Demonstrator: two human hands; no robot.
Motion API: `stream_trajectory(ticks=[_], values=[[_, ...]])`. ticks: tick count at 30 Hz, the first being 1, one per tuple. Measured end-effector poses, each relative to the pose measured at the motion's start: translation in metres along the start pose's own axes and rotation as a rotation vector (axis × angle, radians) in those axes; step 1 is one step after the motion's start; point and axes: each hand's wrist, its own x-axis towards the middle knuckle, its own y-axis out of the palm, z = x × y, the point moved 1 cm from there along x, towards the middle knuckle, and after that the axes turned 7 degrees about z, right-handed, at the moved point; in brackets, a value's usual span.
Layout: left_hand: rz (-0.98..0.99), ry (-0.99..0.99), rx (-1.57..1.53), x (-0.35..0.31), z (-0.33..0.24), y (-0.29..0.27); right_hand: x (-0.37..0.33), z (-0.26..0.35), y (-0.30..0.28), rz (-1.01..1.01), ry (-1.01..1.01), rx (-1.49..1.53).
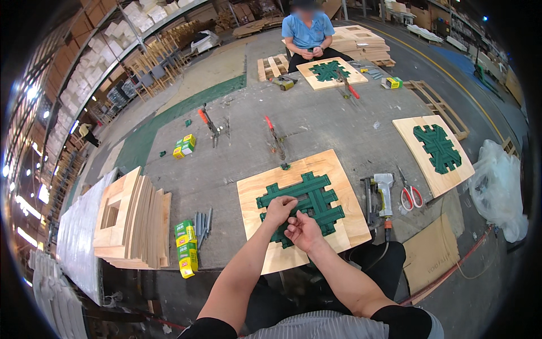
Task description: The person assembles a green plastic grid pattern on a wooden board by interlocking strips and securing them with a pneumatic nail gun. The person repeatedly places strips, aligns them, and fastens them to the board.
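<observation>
Both the left hand (280, 208) and right hand (301, 230) pinch green webbing (305, 198) woven across the plywood seat frame (339, 226) at the workbench's (237, 169) near edge.

3 plywood frames (295, 203) with green webbing, 2 orange-handled clamps (208, 125), 1 staple gun (380, 195), 1 scissors (410, 194).

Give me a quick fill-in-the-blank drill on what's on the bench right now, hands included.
1. Both hands, left hand and right hand, work on woven webbing coloured ____.
2. The webbing lies on a square plywood ____.
3. Right of that sits a grey staple gun, then scissors with ____ handles.

Missing words: green; frame; red
</observation>
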Motion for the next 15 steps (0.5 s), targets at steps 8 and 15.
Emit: stream_trajectory(ticks=[8,15], values=[[0.025,-0.21,0.186,0.023,-0.018,-0.003,0.042,0.026,-0.005,0.05,0.008,0.298],[-0.002,-0.288,0.11,0.032,-0.012,-0.01,-0.001,0.018,0.014,-0.206,-0.036,-0.127]])
